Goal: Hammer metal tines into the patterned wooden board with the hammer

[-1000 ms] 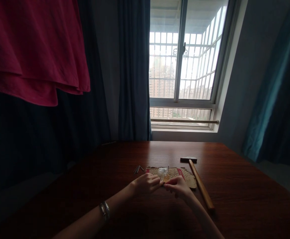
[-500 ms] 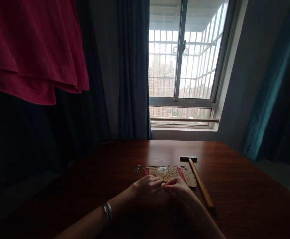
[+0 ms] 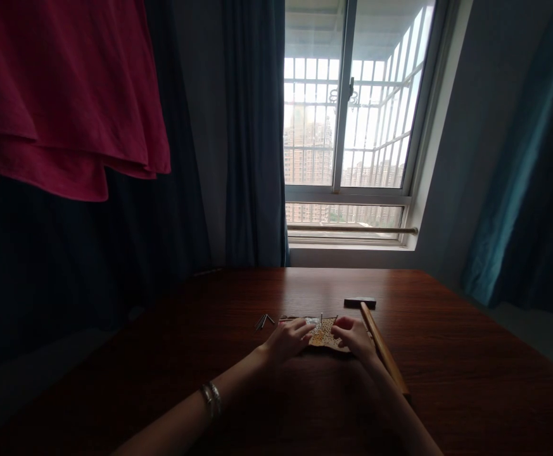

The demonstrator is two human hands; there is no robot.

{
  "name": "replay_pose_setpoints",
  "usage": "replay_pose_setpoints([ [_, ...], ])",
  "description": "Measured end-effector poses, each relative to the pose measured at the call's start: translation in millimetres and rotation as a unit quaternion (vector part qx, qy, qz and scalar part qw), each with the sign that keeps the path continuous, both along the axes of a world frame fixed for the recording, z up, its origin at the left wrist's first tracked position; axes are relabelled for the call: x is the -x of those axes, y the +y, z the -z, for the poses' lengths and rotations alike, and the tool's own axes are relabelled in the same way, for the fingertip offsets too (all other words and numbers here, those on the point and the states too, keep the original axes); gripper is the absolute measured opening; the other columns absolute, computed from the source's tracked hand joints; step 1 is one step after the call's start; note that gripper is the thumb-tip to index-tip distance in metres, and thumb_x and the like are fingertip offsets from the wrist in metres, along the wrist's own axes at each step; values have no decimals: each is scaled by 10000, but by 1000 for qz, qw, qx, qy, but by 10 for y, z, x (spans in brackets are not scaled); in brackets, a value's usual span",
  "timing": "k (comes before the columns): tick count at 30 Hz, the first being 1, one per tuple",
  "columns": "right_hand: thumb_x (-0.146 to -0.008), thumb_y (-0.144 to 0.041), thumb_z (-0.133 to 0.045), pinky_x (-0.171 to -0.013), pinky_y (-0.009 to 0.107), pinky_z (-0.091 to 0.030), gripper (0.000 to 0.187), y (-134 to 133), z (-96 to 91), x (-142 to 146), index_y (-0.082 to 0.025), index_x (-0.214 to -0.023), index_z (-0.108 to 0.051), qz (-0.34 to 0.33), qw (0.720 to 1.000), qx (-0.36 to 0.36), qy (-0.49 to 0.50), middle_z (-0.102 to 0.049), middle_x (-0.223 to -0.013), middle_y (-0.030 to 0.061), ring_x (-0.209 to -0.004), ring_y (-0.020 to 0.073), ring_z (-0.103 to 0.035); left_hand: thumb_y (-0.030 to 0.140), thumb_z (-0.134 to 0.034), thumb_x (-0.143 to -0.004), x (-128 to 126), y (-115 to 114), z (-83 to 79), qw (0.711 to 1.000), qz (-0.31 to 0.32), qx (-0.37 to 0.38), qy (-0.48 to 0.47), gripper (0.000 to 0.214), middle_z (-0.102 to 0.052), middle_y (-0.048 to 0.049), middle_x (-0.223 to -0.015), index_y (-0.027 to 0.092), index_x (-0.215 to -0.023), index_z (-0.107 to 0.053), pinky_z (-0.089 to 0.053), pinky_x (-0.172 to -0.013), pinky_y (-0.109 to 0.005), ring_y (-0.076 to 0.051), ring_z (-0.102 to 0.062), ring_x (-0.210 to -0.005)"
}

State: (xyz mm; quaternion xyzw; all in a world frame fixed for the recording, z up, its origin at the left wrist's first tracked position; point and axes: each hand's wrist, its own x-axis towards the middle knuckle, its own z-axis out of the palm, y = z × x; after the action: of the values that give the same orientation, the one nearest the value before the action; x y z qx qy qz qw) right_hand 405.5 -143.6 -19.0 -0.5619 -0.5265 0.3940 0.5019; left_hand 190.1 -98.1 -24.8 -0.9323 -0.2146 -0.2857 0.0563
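A flat patterned piece (image 3: 324, 339), tan with dark spots, lies on the table with both hands over it. A nail (image 3: 322, 318) stands upright near its far edge, between my hands. My left hand (image 3: 289, 337) lies over the left part, fingers stretched out beside a shiny clear patch (image 3: 312, 322). Over the right part, my right hand (image 3: 355, 335) is closed in a pinch; a thin dark tip like a nail shows just above its fingertips. A hammer (image 3: 384, 348) with a wooden handle rests right of that hand. Several loose nails (image 3: 263, 322) lie to the left.
The brown wooden table (image 3: 238, 288) reaches back to the wall below a barred window (image 3: 345, 190). Blue curtains (image 3: 254, 139) hang beside it. A pink cloth (image 3: 67, 95) hangs at upper left.
My hands have moved apart from where they met at the near edge of the patterned piece. The left went left onto it, the right went right and farther forward. The upright nail stays.
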Motion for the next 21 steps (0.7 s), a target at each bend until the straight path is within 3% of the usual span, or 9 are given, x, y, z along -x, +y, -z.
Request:
replay_pose_setpoints([
  [4, -672, -321, -610, -549, 244, -455, 186, 246, -13, -165, -149, -694, -675, 8, 985, -89, -148, -647, -654, 39, -618, 156, -582, 230, -659, -701, -158, 170, -22, 976, -85, 190, -72, 420, -606, -83, -1035, 165, -1112, -597, -481, -859, -319, -202, -565, -973],
  [9, -669, -276, -615, -692, 265, -452, 152, 498, 65, -209, -172, -710, -718, -13, 961, -122, -247, -663, -750, 49, -734, 176, -590, 160, -602, -685, -314, 462, 57, 913, -98, 372, -134, 407, -665, -72, -945, 125, -1091, -621, -504, -753, -281, -172, -615, -845],
  [14, -677, -279, -634, -762, 277, -447, 142, 637, 231, -215, -175, -692, -730, -43, 960, -132, -242, -650, -846, 60, -779, 172, -597, 200, -632, -662, -418, 632, 101, 894, -99, 402, -170, 358, -681, -86, -917, 112, -1007, -669, -499, -748, -292, -189, -619, -847],
  [21, -702, -297, -649, -820, 284, -430, 155, 698, 336, -242, -174, -731, -739, -41, 959, -129, -249, -635, -882, 65, -825, 172, -589, 210, -621, -659, -397, 706, 11, 885, -48, 435, -159, 326, -688, -105, -952, 101, -958, -692, -489, -735, -290, -193, -619, -835],
])
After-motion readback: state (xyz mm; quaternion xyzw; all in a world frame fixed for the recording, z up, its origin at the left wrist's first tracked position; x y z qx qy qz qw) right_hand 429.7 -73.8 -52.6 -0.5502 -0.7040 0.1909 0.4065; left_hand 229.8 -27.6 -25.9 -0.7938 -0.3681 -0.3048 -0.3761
